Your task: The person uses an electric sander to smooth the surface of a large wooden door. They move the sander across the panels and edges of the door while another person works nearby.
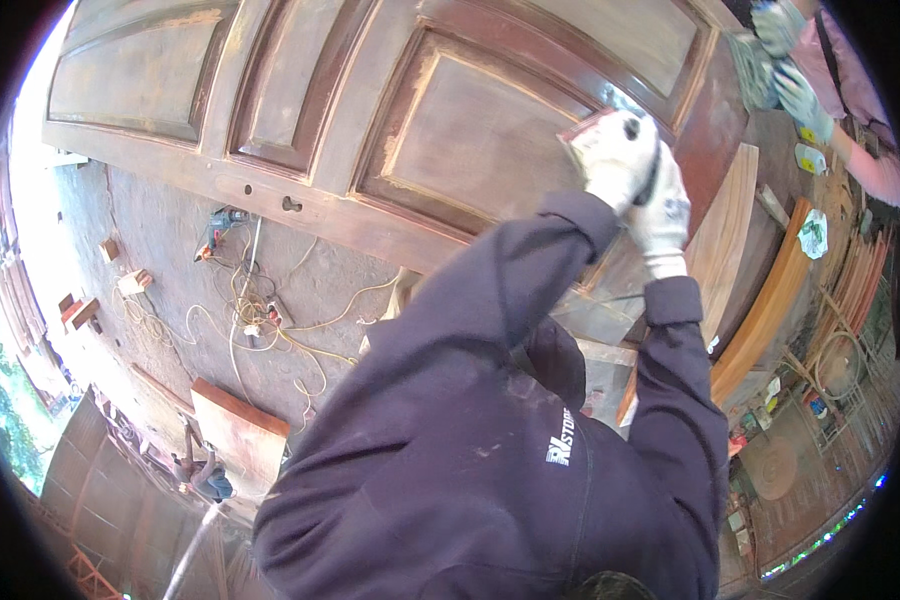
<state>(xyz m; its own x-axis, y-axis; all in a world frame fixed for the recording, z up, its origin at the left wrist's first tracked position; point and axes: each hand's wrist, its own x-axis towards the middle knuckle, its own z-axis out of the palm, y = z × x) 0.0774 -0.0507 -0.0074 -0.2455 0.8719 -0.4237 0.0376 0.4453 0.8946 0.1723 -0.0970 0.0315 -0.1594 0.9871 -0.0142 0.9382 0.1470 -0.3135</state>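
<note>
A large brown panelled wooden door (400,215) lies before me, its surface patchy with pale and dark reddish areas. My left hand (610,155), in a white glove, is closed on a flat reddish-brown sheet (574,130) over the moulding beside a raised panel (480,140). Close against it is my gloved right hand (662,222), with its fingers curled. A dark strip shows between the two hands; what the right fingers hold, if anything, I cannot make out. Both forearms are in dark sleeves.
Another person's gloved hand (800,98) works a grey-green cloth (753,72) at the door's far right end. Wooden boards (760,290) lie at my right. On the floor to the left are a power drill (226,222), tangled cords (255,325) and wood blocks (80,314).
</note>
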